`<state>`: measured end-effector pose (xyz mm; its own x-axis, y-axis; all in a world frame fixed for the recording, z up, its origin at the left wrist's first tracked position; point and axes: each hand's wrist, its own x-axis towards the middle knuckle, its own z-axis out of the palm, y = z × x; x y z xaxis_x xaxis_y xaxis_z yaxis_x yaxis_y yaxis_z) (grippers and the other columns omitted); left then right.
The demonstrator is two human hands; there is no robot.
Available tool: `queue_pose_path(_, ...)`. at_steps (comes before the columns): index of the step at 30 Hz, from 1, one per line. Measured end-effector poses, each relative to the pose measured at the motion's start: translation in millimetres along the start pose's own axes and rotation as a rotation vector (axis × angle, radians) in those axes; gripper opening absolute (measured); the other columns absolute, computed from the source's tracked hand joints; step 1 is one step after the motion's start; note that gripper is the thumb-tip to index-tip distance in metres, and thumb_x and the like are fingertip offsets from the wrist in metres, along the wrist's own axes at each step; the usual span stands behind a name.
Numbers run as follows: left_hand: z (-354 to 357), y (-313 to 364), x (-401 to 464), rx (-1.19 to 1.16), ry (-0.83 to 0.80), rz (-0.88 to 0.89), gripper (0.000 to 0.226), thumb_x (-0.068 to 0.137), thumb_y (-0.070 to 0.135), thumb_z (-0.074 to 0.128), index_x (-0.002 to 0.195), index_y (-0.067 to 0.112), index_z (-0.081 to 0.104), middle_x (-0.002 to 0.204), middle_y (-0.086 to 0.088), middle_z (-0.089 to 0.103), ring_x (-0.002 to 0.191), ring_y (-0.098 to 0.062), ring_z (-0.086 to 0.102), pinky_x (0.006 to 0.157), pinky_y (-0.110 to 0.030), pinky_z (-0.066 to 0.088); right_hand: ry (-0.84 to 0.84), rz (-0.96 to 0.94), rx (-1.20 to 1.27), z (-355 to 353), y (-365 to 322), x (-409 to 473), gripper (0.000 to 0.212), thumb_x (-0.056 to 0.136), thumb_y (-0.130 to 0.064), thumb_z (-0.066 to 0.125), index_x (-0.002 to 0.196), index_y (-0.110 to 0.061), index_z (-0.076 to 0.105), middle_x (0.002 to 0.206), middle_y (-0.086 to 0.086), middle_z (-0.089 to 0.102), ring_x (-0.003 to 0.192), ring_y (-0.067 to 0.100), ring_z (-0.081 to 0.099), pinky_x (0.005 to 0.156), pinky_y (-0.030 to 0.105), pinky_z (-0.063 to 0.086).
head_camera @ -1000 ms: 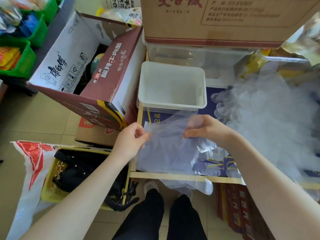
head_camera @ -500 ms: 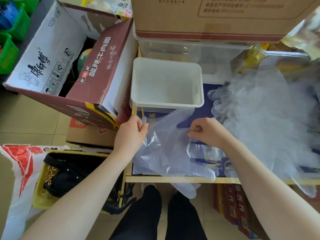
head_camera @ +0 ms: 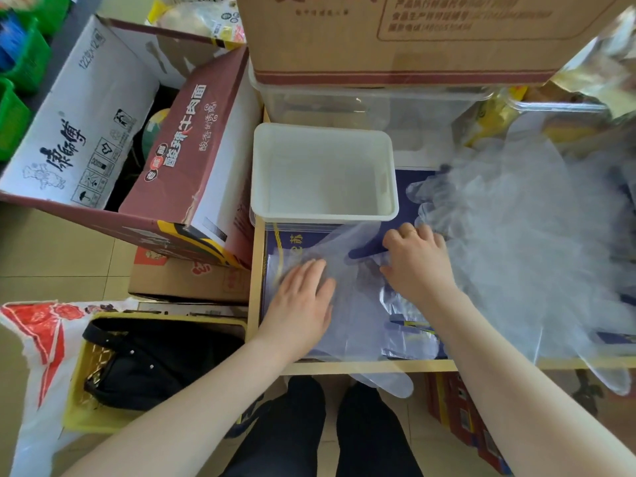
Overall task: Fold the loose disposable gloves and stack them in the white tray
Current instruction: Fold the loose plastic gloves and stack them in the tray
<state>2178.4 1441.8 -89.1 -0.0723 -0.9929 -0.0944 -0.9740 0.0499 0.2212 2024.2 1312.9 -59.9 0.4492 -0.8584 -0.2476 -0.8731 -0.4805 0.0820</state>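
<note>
A clear disposable glove (head_camera: 354, 304) lies spread on the blue box top, just in front of the white tray (head_camera: 323, 215). My left hand (head_camera: 303, 301) lies flat on the glove's left side with straight fingers. On the glove's right side rests my right hand (head_camera: 418, 259), its fingers bent down onto the plastic near the glove's finger end. A big heap of loose clear gloves (head_camera: 537, 242) fills the right of the surface. The tray holds no visible gloves. One glove (head_camera: 389, 383) hangs over the front edge.
A clear plastic bin (head_camera: 361, 105) and a brown carton (head_camera: 395, 36) stand behind the tray. An open noodle carton (head_camera: 179, 160) leans at the left. Below it sit a yellow crate with a black bag (head_camera: 148, 363) and a red and white sack (head_camera: 38, 342).
Both hands lowered the glove from the air onto the blue surface. My left hand let go of its pinch and now lies flat on it; my right hand moved right.
</note>
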Motion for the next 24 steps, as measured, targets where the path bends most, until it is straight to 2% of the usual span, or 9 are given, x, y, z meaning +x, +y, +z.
queue_pose_path(2,2,1,-2,0.0,-0.034,-0.027,0.035,0.065,0.025,0.08,0.091,0.007,0.064,0.126,-0.025,0.056,0.115,-0.039,0.056,0.096,-0.05,0.043,0.155,-0.068,0.013,2,-7,-10,0.043,0.057,-0.025,0.08,0.093,-0.007,0.066,0.099,0.012,0.063,0.095,0.034,0.06,0.082,0.038,0.048)
queue_pose_path(3,4,0,-3,0.01,-0.033,-0.033,0.038,0.067,0.031,0.078,0.092,0.007,0.062,0.129,-0.025,0.053,0.119,-0.039,0.054,0.098,-0.05,0.04,0.176,-0.117,0.077,6,-14,-17,0.049,0.06,-0.029,0.078,0.101,-0.004,0.065,0.108,0.015,0.063,0.103,0.036,0.06,0.088,0.041,0.048)
queue_pose_path(6,8,0,-10,0.059,-0.046,-0.054,0.06,0.079,0.053,0.054,0.117,0.007,0.05,0.138,-0.024,0.046,0.127,-0.036,0.046,0.103,-0.047,0.031,0.103,-0.232,0.146,23,-32,-44,0.067,0.081,-0.048,0.05,0.129,-0.001,0.052,0.136,0.017,0.051,0.126,0.032,0.049,0.102,0.044,0.04)
queue_pose_path(9,8,3,-18,0.098,-0.083,-0.086,0.076,0.081,0.058,0.031,0.138,0.008,0.033,0.143,-0.02,0.041,0.132,-0.033,0.041,0.104,-0.045,0.03,-0.025,-0.288,0.103,46,-25,-58,0.073,0.087,-0.058,0.03,0.142,-0.01,0.036,0.149,0.012,0.036,0.135,0.03,0.037,0.111,0.046,0.027)
queue_pose_path(12,10,4,-25,0.142,-0.082,-0.119,0.076,0.081,0.059,0.03,0.138,0.009,0.034,0.144,-0.018,0.041,0.131,-0.033,0.042,0.104,-0.045,0.029,-0.045,-0.276,0.08,57,-5,-57,0.071,0.089,-0.06,0.026,0.144,-0.016,0.033,0.151,0.009,0.032,0.138,0.029,0.032,0.11,0.045,0.022)
queue_pose_path(17,7,11,-26,0.171,-0.086,-0.163,0.074,0.081,0.061,0.032,0.134,0.01,0.041,0.14,-0.017,0.046,0.127,-0.034,0.046,0.1,-0.049,0.035,-0.008,-0.269,0.146,43,34,-50,0.065,0.095,-0.054,0.018,0.133,-0.012,0.049,0.148,0.011,0.037,0.134,0.031,0.039,0.111,0.044,0.027)
queue_pose_path(19,2,18,-20,0.133,-0.066,-0.229,0.067,0.083,0.058,0.044,0.128,0.008,0.051,0.137,-0.018,0.049,0.124,-0.037,0.049,0.094,-0.05,0.044,0.127,-0.18,0.278,29,58,-45,0.055,0.095,-0.046,0.026,0.126,-0.009,0.054,0.143,0.014,0.043,0.13,0.035,0.042,0.108,0.043,0.025)
queue_pose_path(21,-5,29,-11,0.092,-0.019,-0.288,0.059,0.084,0.052,0.052,0.121,0.005,0.057,0.131,-0.02,0.053,0.118,-0.039,0.053,0.089,-0.05,0.048,0.19,0.016,0.39,19,89,-41,0.049,0.095,-0.038,0.038,0.132,-0.008,0.048,0.146,0.015,0.038,0.132,0.037,0.036,0.107,0.044,0.023)
queue_pose_path(24,-11,52,7,0.062,0.082,-0.248,0.055,0.085,0.045,0.037,0.114,0.004,0.061,0.125,-0.019,0.057,0.111,-0.036,0.056,0.085,-0.047,0.051,0.09,0.28,0.404,19,141,-37,0.06,0.095,-0.034,0.048,0.145,-0.007,0.028,0.154,0.016,0.02,0.14,0.034,0.02,0.11,0.045,0.019)
